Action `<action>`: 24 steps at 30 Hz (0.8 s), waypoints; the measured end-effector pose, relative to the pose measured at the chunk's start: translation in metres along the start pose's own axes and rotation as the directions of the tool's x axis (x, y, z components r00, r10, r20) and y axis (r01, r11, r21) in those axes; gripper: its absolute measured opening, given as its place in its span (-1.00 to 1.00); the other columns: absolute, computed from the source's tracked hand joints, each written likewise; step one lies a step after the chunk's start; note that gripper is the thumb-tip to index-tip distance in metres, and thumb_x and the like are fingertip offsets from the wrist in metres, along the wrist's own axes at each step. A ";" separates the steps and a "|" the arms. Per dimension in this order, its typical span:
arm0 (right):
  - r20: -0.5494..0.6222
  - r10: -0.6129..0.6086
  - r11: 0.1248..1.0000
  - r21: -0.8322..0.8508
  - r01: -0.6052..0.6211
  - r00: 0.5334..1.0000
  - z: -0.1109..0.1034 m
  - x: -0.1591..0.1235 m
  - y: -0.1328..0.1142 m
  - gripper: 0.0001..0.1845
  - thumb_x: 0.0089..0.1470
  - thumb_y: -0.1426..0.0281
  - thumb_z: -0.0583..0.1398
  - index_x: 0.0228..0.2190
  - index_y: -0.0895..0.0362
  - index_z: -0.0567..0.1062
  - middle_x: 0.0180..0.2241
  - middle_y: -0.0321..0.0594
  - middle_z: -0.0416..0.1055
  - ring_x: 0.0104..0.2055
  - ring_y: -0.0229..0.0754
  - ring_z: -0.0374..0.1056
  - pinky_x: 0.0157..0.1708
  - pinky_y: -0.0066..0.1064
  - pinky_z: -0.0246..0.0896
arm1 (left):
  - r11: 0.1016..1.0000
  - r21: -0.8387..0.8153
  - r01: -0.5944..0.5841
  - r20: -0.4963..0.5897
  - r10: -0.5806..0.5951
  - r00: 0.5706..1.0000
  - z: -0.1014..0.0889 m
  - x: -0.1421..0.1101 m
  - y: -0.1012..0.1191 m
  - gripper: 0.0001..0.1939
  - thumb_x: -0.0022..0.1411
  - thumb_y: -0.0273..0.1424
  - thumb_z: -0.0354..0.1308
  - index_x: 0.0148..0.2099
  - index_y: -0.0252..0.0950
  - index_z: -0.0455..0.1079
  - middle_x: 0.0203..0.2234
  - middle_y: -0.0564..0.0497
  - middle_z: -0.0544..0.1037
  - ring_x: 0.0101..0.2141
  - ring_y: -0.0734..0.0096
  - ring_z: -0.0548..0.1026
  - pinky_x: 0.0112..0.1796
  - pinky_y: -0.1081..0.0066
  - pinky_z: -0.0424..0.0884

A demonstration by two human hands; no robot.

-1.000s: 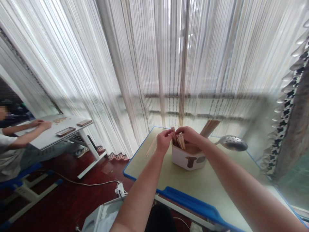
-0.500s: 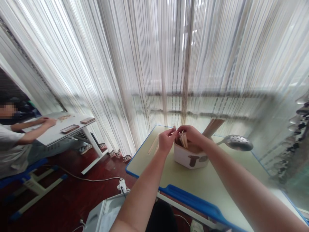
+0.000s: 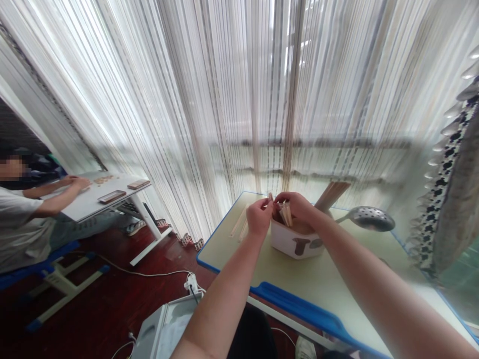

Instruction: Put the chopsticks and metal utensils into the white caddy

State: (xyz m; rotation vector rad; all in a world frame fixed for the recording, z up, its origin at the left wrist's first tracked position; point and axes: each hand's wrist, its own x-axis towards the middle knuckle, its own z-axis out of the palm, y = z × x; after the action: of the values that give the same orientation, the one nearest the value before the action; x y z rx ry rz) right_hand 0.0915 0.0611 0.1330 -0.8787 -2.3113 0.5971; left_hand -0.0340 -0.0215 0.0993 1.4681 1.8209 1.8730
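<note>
My left hand [image 3: 259, 215] is closed in a pinch at the near left rim of a white container [image 3: 286, 243], and the tip of a thin wooden stick [image 3: 270, 196] shows above its fingers. Fingers bent, my right hand [image 3: 294, 203] is closed just beside it, over the container; what it grips is hidden. Several pale sticks that look like chopsticks [image 3: 286, 215] stand tilted inside the container. More thin sticks [image 3: 239, 222] lie on the tabletop to the left of my left hand.
Behind the container leans a bundle of brown sticks [image 3: 331, 195]. A metal slotted spoon [image 3: 372, 218] lies to the right. The table [image 3: 337, 284] has a blue edge, with a curtain [image 3: 239, 99] behind it. At far left a person [image 3: 22, 219] works at a white table [image 3: 84, 209].
The camera view has shifted slightly. My hands stay together at the container, with only small finger movement. The other person's hands have moved a little.
</note>
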 end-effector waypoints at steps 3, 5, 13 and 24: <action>0.007 -0.006 1.000 -0.007 0.006 1.000 0.001 0.001 0.003 -0.80 -0.13 0.40 0.20 -0.37 0.10 0.55 -0.42 -0.24 0.51 -0.38 -0.20 0.38 -0.34 -0.43 0.25 | 0.999 0.035 0.007 -0.017 -0.007 1.000 0.000 -0.002 0.006 -0.78 0.10 -0.30 0.13 -0.26 -0.27 0.52 -0.43 -0.03 0.59 -0.45 0.38 0.50 -0.36 0.44 0.37; 0.015 -0.013 1.000 -0.008 0.013 1.000 0.001 0.002 0.004 -0.79 -0.13 0.41 0.19 -0.36 0.10 0.55 -0.41 -0.24 0.51 -0.37 -0.19 0.38 -0.32 -0.43 0.26 | 0.998 0.063 0.010 -0.021 -0.009 1.000 0.000 -0.003 0.009 -0.78 0.09 -0.30 0.14 -0.27 -0.27 0.53 -0.44 -0.03 0.59 -0.45 0.38 0.50 -0.37 0.44 0.36; 0.046 0.052 0.998 0.030 -0.053 0.998 -0.004 -0.001 -0.003 -0.83 -0.15 0.40 0.21 -0.42 0.12 0.56 -0.44 -0.22 0.52 -0.36 -0.18 0.39 -0.33 -0.43 0.26 | 0.999 0.041 0.028 0.017 -0.029 0.999 -0.001 -0.005 0.004 -0.78 0.06 -0.29 0.16 -0.28 -0.29 0.52 -0.44 -0.02 0.58 -0.47 0.40 0.49 -0.37 0.43 0.37; -0.361 0.057 0.922 0.376 0.090 0.931 -0.049 -0.026 -0.064 -0.64 -0.09 0.18 0.21 -0.28 0.15 0.49 -0.45 -0.22 0.42 -0.44 -0.29 0.30 -0.42 -0.42 0.24 | 0.997 0.014 0.074 -0.099 -0.073 0.992 -0.041 -0.009 -0.021 -0.70 0.12 -0.26 0.09 -0.18 -0.33 0.47 -0.33 -0.09 0.57 -0.39 0.39 0.48 -0.27 0.37 0.38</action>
State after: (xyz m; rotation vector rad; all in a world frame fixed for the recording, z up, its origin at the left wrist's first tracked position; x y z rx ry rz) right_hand 0.1112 0.0089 0.1969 -0.7076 -1.7796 0.7775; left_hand -0.0680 -0.0503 0.0856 1.3167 1.9116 1.9310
